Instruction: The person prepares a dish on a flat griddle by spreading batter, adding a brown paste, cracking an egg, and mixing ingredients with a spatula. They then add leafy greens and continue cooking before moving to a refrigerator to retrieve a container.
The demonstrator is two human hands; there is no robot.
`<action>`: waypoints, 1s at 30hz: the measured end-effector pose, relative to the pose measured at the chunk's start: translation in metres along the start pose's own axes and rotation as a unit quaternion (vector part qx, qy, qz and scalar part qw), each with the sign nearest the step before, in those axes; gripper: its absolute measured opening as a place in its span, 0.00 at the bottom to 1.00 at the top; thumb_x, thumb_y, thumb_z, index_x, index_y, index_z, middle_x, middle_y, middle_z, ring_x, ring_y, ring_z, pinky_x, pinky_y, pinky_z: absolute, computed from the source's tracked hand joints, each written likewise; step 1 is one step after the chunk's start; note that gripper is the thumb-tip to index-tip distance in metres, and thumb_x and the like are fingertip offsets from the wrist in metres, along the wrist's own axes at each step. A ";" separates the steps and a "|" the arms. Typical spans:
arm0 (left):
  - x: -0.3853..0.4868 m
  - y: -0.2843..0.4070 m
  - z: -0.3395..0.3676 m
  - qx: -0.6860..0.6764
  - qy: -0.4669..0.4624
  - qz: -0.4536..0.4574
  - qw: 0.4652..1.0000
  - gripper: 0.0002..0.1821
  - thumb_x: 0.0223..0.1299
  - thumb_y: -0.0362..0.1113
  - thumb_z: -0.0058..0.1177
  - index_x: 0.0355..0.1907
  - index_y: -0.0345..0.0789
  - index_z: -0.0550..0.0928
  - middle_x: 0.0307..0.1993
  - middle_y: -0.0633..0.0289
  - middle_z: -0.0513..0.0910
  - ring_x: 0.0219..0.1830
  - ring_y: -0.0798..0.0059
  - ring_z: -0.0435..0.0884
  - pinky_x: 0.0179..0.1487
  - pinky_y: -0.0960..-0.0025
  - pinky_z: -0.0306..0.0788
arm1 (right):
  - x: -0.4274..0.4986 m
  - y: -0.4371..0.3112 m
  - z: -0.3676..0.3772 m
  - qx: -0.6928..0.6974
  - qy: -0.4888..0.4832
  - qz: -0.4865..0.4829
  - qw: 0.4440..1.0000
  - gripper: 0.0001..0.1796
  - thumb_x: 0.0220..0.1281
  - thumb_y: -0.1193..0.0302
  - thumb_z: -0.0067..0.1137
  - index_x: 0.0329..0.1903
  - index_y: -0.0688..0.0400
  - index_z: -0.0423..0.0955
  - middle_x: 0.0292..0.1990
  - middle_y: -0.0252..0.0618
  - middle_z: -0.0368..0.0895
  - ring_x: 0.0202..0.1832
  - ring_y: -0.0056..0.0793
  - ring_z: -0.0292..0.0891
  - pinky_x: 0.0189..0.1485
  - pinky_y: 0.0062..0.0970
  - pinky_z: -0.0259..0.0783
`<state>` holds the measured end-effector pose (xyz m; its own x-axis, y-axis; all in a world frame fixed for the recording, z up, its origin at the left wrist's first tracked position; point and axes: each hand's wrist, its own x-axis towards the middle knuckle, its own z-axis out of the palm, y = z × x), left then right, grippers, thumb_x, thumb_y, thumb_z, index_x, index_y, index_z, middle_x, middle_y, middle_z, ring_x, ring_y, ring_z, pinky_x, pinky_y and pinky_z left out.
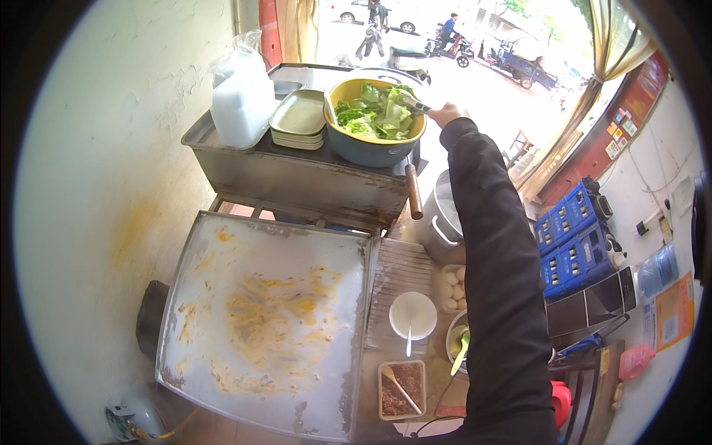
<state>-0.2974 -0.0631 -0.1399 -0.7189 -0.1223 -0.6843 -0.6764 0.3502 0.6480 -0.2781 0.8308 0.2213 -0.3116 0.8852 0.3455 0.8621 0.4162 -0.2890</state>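
My right hand (449, 114), in a black sleeve, reaches to the far side and holds metal tongs (416, 103). The tips of the tongs are at green lettuce leaves (370, 119), which fill a yellow colander (371, 138) set in a blue-grey basin (364, 154). Left of the basin is a stack of rectangular plates (298, 114). A wooden handle (414, 192) sticks out below the basin's right side. My left hand is out of view. Before me lies a flat metal griddle (278, 239) smeared with yellow-brown residue.
Right of the griddle stand a white bowl with a spoon (413, 315), a tub of brown filling with a wooden spoon (401, 389), eggs (456, 289) and a large metal pot (442, 222). Blue bottle crates (575, 245) are farther right. A gas cylinder (139, 417) stands at lower left.
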 end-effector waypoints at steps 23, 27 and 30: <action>-0.006 -0.010 -0.010 0.060 -0.012 0.027 0.998 0.24 0.56 0.44 0.45 0.55 0.41 0.62 0.31 0.65 0.75 0.22 0.77 0.70 0.23 0.76 0.63 | 0.003 -0.016 0.024 -0.025 0.058 -0.032 0.997 0.13 0.46 0.68 0.46 0.36 0.51 0.76 0.35 0.45 0.77 0.40 0.41 0.73 0.43 0.33 0.68; 0.004 -0.008 -0.006 0.021 -0.036 0.041 0.998 0.24 0.56 0.43 0.44 0.55 0.41 0.62 0.31 0.65 0.75 0.22 0.78 0.70 0.22 0.76 0.63 | -0.008 -0.018 0.005 -0.017 0.085 -0.064 0.994 0.13 0.45 0.65 0.48 0.36 0.50 0.76 0.33 0.44 0.77 0.38 0.41 0.74 0.43 0.33 0.68; 0.012 -0.010 -0.002 -0.007 -0.043 0.038 0.998 0.23 0.56 0.43 0.44 0.55 0.41 0.62 0.31 0.65 0.75 0.22 0.78 0.70 0.21 0.77 0.63 | -0.018 -0.025 -0.013 0.006 0.110 -0.060 0.992 0.14 0.45 0.64 0.50 0.37 0.49 0.76 0.33 0.44 0.78 0.38 0.41 0.74 0.43 0.33 0.68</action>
<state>-0.2999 -0.0704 -0.1538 -0.7528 -0.0158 -0.6580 -0.6226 0.3416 0.7041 -0.2888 0.8021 0.2342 -0.3161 0.7633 0.5635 0.8193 0.5191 -0.2435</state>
